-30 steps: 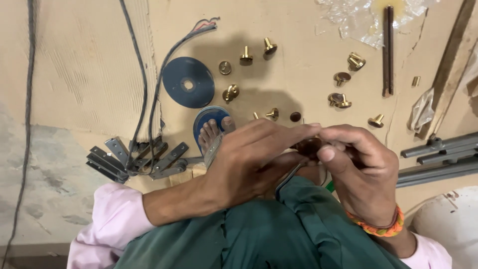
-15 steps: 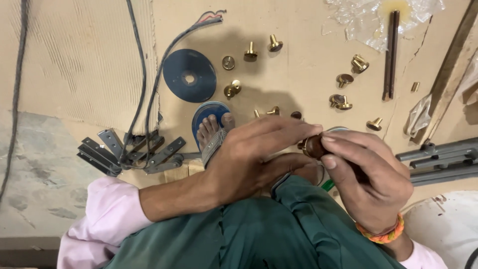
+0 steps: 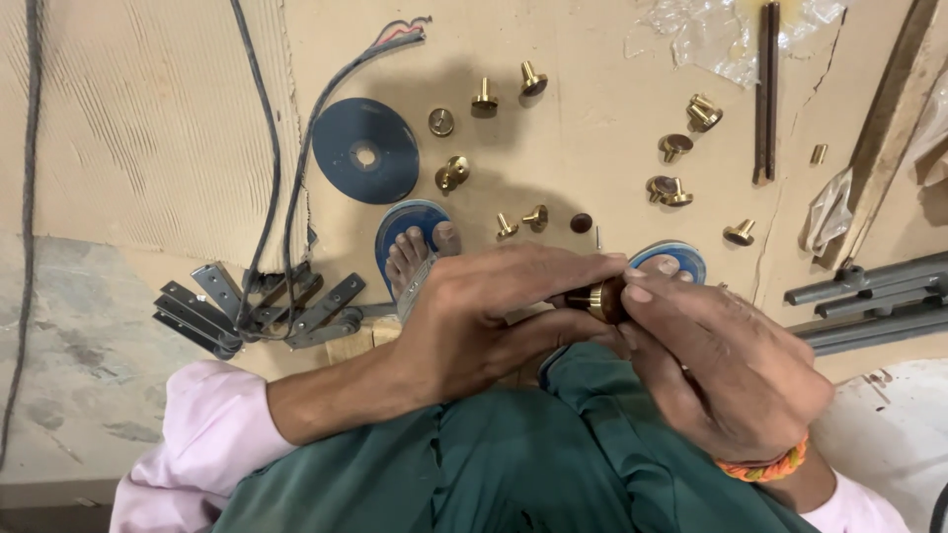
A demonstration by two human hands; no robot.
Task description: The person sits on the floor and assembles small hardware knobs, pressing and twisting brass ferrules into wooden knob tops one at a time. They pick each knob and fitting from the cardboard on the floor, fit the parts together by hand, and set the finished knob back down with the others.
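— Since both hands meet over the lap, what sits between them?

— A small round brass knob (image 3: 596,297), shiny with a dark end. The left hand (image 3: 494,316) steadies it in a narrow fingertip grip; the right hand (image 3: 731,365) pinches its other side. Matching loose brass knobs (image 3: 675,190) lie scattered on the beige board floor (image 3: 592,128), beside a blue abrasive disc (image 3: 365,150).

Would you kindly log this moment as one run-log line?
left hand: pinching brass knob | right hand: gripping same knob | around: loose brass knobs, blue disc on board
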